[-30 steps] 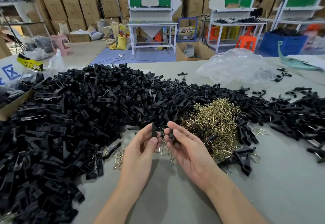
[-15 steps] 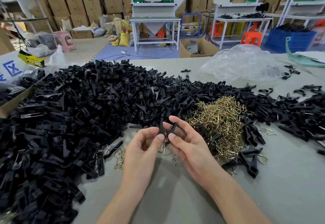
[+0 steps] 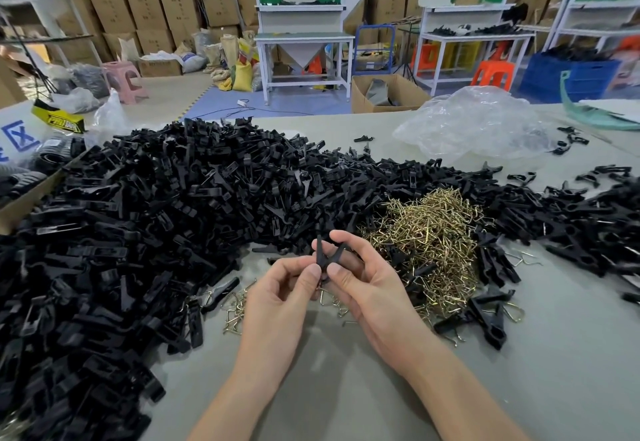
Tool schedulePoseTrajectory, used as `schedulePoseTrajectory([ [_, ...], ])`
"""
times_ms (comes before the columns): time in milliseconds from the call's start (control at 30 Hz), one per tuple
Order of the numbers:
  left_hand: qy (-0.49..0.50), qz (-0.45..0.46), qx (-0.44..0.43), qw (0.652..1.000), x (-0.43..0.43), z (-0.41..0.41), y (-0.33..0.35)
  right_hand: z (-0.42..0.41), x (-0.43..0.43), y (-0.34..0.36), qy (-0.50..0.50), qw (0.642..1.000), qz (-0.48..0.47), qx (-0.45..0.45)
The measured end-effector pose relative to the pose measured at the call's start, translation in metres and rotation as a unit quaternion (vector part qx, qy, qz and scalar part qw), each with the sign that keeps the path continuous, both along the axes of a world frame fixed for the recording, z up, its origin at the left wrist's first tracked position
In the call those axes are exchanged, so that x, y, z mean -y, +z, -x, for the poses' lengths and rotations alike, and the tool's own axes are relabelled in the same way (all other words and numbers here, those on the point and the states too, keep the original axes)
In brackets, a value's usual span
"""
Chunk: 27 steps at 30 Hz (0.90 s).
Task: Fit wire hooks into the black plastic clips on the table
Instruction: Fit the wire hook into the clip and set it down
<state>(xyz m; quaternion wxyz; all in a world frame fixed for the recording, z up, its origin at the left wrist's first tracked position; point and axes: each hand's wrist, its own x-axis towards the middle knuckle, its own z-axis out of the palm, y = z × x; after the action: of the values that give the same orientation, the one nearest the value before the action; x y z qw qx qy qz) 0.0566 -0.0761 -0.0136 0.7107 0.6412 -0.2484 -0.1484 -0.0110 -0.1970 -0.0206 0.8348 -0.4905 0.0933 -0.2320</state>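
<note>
Both hands meet over the grey table just in front of the piles. My left hand and my right hand pinch one black plastic clip between thumbs and fingers; its two halves cross in an X above my thumbs. A huge heap of black clips fills the left and middle of the table. A mound of brass-coloured wire hooks lies just right of my hands. A few loose hooks sit under my left hand. Whether a hook is in the held clip is hidden.
More black clips spread along the right side, and some with wires lie near my right wrist. A crumpled clear plastic bag lies at the back right. A cardboard box edge stands at the left.
My hands came together: two separate clip halves held apart a second ago are now crossed as one piece between both thumbs. The view shifted slightly.
</note>
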Motion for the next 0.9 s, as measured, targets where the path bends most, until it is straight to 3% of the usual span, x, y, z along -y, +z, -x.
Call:
schedulePoseTrajectory([
  [400,-0.021,0.015,-0.037,0.999,0.0,0.002,0.005,0.002,0.003,0.0,-0.019,1.0,0.017,-0.002],
  [700,0.019,-0.07,0.122,0.99,0.001,0.011,0.002,0.003,0.004,0.002,-0.061,0.996,0.07,-0.002],
  [800,0.013,-0.05,0.088,0.995,0.002,0.008,0.0,0.004,0.002,0.002,-0.045,0.997,0.068,-0.009],
  [900,0.003,-0.028,0.067,0.997,-0.001,0.005,0.002,0.006,-0.003,0.004,-0.02,0.991,0.132,-0.024],
])
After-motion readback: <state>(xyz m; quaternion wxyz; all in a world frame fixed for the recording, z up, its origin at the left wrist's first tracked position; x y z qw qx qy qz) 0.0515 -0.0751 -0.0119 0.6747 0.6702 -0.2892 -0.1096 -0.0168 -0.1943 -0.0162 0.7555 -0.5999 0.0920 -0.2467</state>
